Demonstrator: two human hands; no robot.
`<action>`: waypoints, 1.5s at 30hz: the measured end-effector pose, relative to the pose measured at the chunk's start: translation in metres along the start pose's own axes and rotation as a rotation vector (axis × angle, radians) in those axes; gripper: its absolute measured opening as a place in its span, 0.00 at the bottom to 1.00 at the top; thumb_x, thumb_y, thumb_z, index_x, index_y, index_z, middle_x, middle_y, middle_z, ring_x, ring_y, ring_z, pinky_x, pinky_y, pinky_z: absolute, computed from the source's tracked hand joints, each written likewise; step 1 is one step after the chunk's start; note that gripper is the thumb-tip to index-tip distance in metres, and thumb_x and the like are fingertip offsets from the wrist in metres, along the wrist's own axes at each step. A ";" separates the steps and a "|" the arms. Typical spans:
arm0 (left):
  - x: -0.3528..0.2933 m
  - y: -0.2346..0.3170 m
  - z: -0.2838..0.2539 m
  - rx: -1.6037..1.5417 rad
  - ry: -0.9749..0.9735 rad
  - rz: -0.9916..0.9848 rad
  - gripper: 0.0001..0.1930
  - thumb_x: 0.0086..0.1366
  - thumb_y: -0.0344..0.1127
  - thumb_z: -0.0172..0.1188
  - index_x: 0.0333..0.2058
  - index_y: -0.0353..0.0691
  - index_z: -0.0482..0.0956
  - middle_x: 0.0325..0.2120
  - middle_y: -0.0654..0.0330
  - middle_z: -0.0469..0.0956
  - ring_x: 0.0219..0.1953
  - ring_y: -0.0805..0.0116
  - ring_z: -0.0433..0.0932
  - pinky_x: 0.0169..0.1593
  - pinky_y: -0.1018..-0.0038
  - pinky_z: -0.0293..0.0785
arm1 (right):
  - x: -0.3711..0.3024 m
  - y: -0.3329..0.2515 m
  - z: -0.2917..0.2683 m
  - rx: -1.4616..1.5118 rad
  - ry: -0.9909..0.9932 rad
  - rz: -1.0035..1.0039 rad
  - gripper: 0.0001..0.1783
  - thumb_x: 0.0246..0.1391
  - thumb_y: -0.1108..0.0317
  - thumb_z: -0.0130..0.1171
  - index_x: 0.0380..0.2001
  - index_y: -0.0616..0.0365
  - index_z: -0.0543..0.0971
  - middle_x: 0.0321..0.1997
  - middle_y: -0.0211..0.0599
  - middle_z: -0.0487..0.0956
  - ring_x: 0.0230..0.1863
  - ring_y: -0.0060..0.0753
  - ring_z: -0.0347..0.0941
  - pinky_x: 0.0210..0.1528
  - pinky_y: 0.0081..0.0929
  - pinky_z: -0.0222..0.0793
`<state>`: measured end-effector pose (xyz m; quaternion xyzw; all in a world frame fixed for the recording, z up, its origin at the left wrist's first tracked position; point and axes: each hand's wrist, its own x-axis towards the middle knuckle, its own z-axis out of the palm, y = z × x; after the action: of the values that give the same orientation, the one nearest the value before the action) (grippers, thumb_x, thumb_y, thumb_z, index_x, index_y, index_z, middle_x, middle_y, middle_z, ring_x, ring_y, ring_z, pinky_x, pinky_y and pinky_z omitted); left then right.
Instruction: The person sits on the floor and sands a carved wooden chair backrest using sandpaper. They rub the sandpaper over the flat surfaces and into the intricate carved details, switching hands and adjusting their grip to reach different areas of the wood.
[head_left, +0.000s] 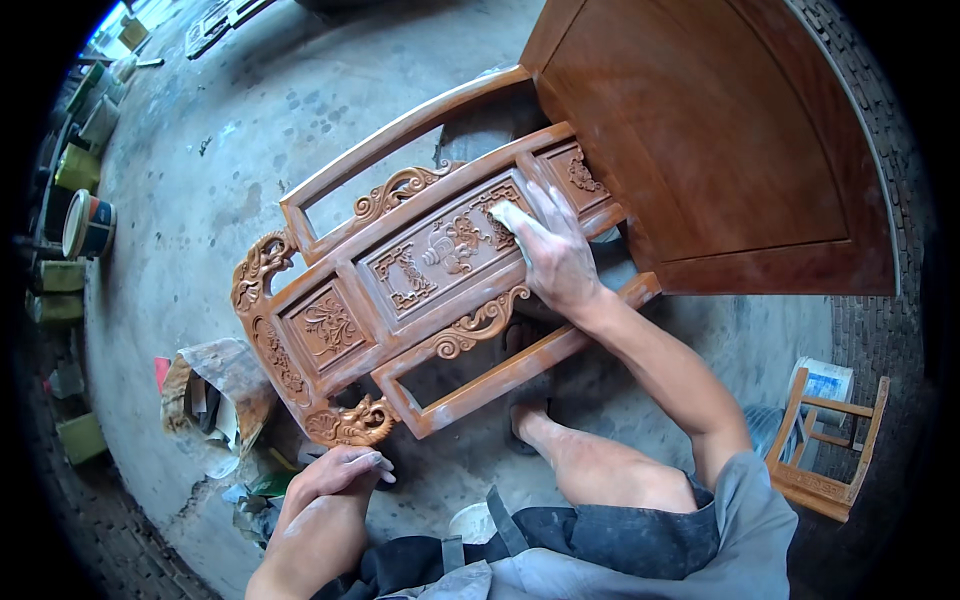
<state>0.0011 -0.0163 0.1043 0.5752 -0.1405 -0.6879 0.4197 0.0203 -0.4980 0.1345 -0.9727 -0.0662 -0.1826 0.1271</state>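
Note:
A reddish-brown carved wooden chair back [340, 265] lies tilted across the middle, with floral and scroll reliefs and a carved dragon-like head [350, 422] at its near left corner. Pale dust streaks its rails. My right hand [560, 255] presses a small pale piece, apparently folded sandpaper [507, 214], onto the right end of the central carved panel. The fingers are closed on it, partly hiding the carving. My left hand [342, 472] rests loosely over my left knee near the dragon head, with white dust on its fingertips. Nothing shows in it.
A broad wooden panel [700, 150] joins the carved part at the right. A small wooden stool [830, 440] and a white bucket [826, 380] stand right. Left are an open bag of scraps [215, 400], a paint bucket [90, 224] and several yellowish containers [78, 168] on concrete floor [210, 190].

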 end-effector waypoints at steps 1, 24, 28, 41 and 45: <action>0.000 0.001 0.001 0.008 -0.005 -0.003 0.24 0.82 0.48 0.48 0.53 0.32 0.85 0.47 0.56 0.89 0.53 0.64 0.83 0.64 0.67 0.74 | 0.003 0.003 0.002 -0.041 0.002 -0.002 0.24 0.62 0.75 0.53 0.60 0.63 0.81 0.61 0.53 0.83 0.72 0.62 0.70 0.78 0.56 0.58; 0.001 0.003 0.002 0.023 0.011 -0.007 0.24 0.82 0.46 0.48 0.53 0.31 0.84 0.47 0.54 0.89 0.53 0.62 0.83 0.64 0.66 0.74 | 0.009 0.012 -0.005 0.110 0.018 -0.022 0.25 0.58 0.79 0.54 0.59 0.58 0.81 0.64 0.63 0.79 0.68 0.64 0.73 0.75 0.56 0.64; -0.008 -0.009 0.002 -0.038 0.067 -0.015 0.23 0.82 0.47 0.48 0.53 0.32 0.84 0.47 0.54 0.88 0.53 0.63 0.82 0.64 0.66 0.73 | -0.013 0.010 -0.014 0.187 -0.033 -0.028 0.23 0.58 0.80 0.54 0.57 0.57 0.82 0.60 0.62 0.81 0.69 0.61 0.72 0.75 0.57 0.63; 0.000 0.012 0.004 0.043 0.002 -0.044 0.22 0.82 0.46 0.49 0.53 0.32 0.84 0.47 0.55 0.89 0.54 0.63 0.82 0.64 0.66 0.73 | 0.020 0.023 -0.010 0.073 -0.011 -0.109 0.19 0.60 0.73 0.58 0.54 0.55 0.84 0.59 0.65 0.81 0.66 0.67 0.75 0.74 0.53 0.66; -0.011 0.001 0.008 -0.101 0.063 0.005 0.22 0.82 0.45 0.49 0.53 0.31 0.83 0.47 0.54 0.89 0.54 0.63 0.82 0.64 0.66 0.73 | 0.004 0.011 -0.014 0.106 -0.001 0.057 0.20 0.58 0.75 0.57 0.53 0.56 0.84 0.59 0.67 0.81 0.63 0.68 0.76 0.72 0.54 0.68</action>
<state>-0.0056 -0.0114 0.1146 0.5743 -0.0938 -0.6747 0.4540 0.0215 -0.5118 0.1464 -0.9662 -0.0482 -0.1748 0.1833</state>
